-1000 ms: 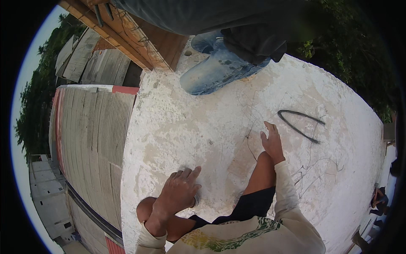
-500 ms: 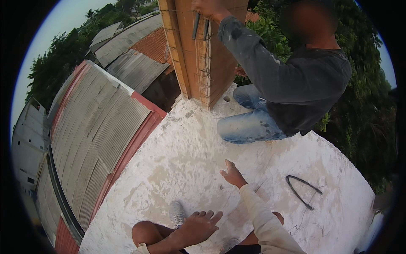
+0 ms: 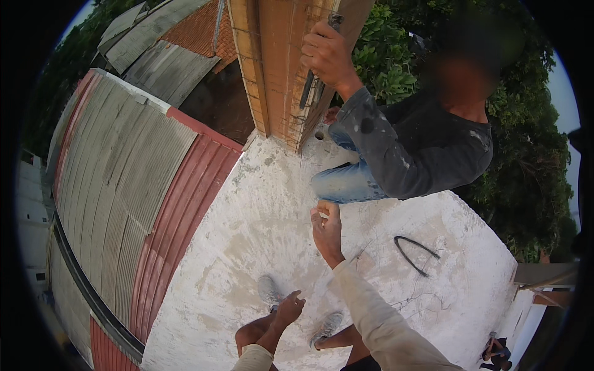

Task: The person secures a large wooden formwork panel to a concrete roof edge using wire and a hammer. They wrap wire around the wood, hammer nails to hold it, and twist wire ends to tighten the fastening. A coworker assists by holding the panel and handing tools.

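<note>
My right hand point(image 3: 327, 232) is held out over the pale concrete slab, just in front of a co-worker's knee. Its thumb and fingers curl together; whatever they may pinch is too small to make out. Lower down, my left hand point(image 3: 289, 310) hovers by my knee and shoe, fingers loosely bent and partly apart, with nothing visible in it. A bent bundle of dark wire point(image 3: 409, 247) lies on the slab to the right. The co-worker's hand point(image 3: 328, 55) grips dark-handled pincers point(image 3: 307, 91) against a wire-bound wooden column form point(image 3: 278, 68).
The concrete slab point(image 3: 247, 229) drops off at its left edge toward a lower corrugated roof point(image 3: 124, 161). Thin loose wires point(image 3: 427, 297) lie on the right. The crouching co-worker point(image 3: 427, 148) occupies the far right edge, before trees point(image 3: 520, 161). Another person point(image 3: 495, 352) is below at lower right.
My right hand has moved up and slightly left, its fingers curling in. My left hand has drawn back from its spread pose. The co-worker's hand with the pincers has shifted on the column form.
</note>
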The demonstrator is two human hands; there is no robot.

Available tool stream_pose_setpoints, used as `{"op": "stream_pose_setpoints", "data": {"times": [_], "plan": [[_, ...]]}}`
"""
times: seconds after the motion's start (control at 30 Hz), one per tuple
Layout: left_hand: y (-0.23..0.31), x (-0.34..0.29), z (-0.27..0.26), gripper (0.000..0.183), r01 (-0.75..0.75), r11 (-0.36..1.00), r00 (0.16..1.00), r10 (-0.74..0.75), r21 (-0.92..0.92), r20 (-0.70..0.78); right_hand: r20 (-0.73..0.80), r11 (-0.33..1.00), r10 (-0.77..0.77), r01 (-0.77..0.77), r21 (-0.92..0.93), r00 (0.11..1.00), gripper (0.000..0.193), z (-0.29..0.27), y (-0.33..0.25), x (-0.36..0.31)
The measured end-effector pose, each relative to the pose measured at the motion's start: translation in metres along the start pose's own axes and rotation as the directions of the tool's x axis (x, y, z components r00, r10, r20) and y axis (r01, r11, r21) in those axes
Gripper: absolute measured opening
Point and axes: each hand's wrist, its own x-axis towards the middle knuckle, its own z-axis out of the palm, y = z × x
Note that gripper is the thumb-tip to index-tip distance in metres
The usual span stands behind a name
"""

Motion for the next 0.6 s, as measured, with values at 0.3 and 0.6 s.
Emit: {"op": "stream_pose_setpoints", "data": {"times": [0.3, 0.6], "plan": [[0.003, -0.109, -0.09, 0.035, 0.053, 0.946, 0.977, -0.115, -0.32, -0.18, 0.046, 0.997, 0.018, -0.015, -0.076, 0.999, 0.049, -0.016, -0.189, 0.085], [0.038, -0.076, -0.265, 0.038, 0.146, 0.898, 0.933, -0.264, -0.414, -0.243, 0.07, 0.931, 0.325, -0.306, -0.197, 0.943, 0.041, -0.073, -0.122, -0.052]]}}
